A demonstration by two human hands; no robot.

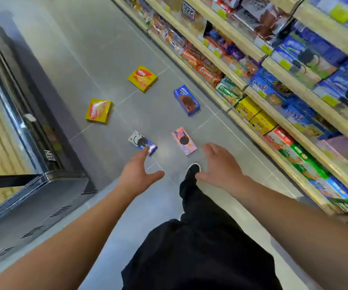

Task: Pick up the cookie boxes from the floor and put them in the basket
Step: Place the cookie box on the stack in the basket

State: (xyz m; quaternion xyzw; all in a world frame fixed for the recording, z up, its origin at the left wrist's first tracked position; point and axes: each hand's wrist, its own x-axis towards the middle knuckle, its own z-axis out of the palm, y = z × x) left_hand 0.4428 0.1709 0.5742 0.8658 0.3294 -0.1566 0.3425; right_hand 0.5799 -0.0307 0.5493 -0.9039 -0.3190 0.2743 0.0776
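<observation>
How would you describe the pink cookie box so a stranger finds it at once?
Start at the stocked shelves on the right, then look down to the floor ahead of the black shoe. The pink box lies there, the only pink one among yellow and blue boxes.

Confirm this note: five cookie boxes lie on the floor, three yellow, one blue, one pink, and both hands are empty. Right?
Not quite. The head view shows two yellow boxes, not three; the fifth is a white and blue box. Both hands are empty.

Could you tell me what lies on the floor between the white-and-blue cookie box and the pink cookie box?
In the head view, nothing: only bare grey floor tile separates the white-and-blue box from the pink box.
</observation>
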